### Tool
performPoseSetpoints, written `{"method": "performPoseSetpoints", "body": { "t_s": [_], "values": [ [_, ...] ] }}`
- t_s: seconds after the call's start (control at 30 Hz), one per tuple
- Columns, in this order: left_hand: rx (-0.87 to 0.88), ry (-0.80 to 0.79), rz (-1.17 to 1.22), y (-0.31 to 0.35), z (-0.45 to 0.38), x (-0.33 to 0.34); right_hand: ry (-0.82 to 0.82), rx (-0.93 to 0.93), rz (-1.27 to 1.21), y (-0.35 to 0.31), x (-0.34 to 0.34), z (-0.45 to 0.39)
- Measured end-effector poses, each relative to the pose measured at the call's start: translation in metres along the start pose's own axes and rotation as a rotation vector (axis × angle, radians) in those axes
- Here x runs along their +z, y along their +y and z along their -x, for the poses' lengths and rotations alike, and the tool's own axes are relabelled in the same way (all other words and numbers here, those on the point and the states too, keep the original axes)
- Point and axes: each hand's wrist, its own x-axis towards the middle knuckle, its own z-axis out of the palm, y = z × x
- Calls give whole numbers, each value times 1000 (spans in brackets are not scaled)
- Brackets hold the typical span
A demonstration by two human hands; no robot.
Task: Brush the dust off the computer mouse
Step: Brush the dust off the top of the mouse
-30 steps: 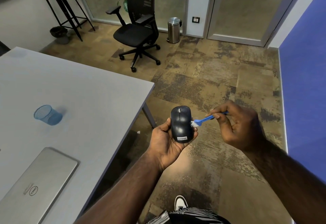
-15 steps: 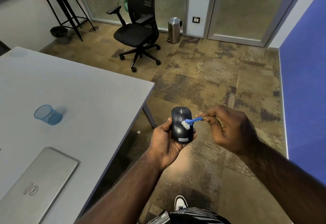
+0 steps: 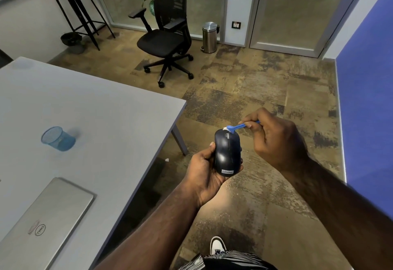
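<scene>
Two hands: left [image 3: 207, 168] cradles mouse [image 3: 227, 152], right [image 3: 276, 140] pinches brush [image 3: 238, 126].

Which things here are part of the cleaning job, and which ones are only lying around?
Part of the job:
- dark blue computer mouse, held in the left hand
- small blue plastic brush with white bristles, held in the right hand, bristles at the mouse's front end

Only lying around:
- blue mesh cup on the grey table
- closed silver laptop
- black office chair
- steel pedal bin

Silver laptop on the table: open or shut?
Shut. The silver laptop lies flat on the grey table, lid down, logo facing up.
</scene>
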Motion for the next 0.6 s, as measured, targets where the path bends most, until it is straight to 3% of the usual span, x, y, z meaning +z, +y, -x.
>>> {"method": "performPoseSetpoints", "body": {
  "t_s": [0.4,0.6],
  "values": [
    [19,73,-61,1,0,-6,-118,-68,-33,-4,-5,-1],
    [22,73,-77,0,0,-4,-113,10,-36,-6,-9,-6]
  ]
}}
